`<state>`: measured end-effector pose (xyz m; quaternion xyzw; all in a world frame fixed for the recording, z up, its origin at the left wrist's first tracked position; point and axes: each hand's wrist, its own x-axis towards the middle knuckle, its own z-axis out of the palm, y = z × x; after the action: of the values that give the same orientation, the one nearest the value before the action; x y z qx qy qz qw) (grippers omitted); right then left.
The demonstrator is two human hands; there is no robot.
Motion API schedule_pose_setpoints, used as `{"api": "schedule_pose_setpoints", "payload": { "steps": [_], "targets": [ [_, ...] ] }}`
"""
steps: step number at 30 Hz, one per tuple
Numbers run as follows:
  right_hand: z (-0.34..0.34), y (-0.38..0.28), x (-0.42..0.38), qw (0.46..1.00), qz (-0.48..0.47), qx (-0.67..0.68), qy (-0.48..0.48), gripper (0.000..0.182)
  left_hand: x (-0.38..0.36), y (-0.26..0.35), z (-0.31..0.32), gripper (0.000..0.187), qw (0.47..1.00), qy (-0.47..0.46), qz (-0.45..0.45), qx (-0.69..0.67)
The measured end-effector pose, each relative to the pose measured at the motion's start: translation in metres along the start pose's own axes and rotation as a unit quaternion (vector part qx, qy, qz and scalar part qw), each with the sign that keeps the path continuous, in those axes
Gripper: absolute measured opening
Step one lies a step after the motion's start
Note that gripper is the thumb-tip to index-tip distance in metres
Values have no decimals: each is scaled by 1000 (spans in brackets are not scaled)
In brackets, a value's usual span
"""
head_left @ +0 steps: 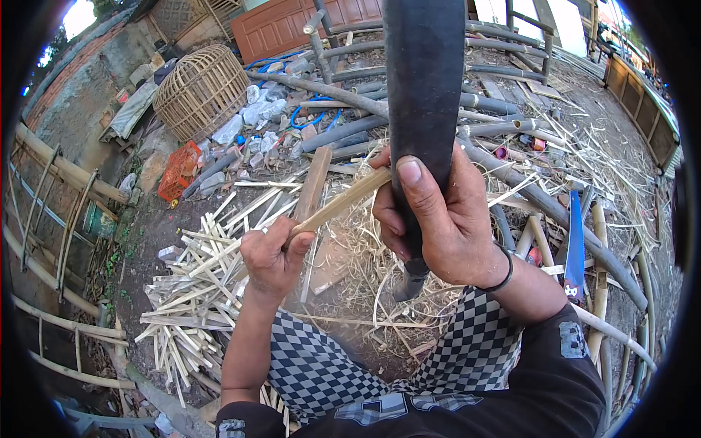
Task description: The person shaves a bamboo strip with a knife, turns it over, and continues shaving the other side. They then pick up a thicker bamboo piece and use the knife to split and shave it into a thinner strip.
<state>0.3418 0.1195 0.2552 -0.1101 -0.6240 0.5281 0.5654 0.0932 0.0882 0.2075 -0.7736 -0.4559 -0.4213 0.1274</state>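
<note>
My right hand (pixel 445 219) is closed around the lower part of a machete (pixel 426 80), its thumb pressed on the flat of the dark, wide blade. The blade points up and away, and the handle end hangs below my palm. A pale bamboo strip (pixel 343 198) slants between my hands, with its far end against the blade beside my right fingers. My left hand (pixel 276 255) pinches the near end of that strip. Below lies a heap of split bamboo strips (pixel 212 270), and thin shavings (pixel 358 255) cover the ground in front of my knees.
A wooden block (pixel 312 182) stands just beyond my left hand. To the right lies a handsaw with a blue blade (pixel 575 241), near long bamboo poles (pixel 540 201). Farther back are an orange crate (pixel 179 169), a woven bamboo cage (pixel 201 91) and a reddish door panel (pixel 299 29).
</note>
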Motion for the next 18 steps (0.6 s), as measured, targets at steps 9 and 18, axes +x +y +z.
{"api": "schedule_pose_setpoints", "payload": {
  "steps": [9, 18],
  "targets": [
    [-2, 1, 7, 999, 32, -6, 15, 32, 4, 6, -1, 45, 999, -6, -31, -14],
    [0, 9, 6, 999, -9, 23, 32, 39, 5, 18, 8, 49, 986, -27, -122, -109]
  ]
}}
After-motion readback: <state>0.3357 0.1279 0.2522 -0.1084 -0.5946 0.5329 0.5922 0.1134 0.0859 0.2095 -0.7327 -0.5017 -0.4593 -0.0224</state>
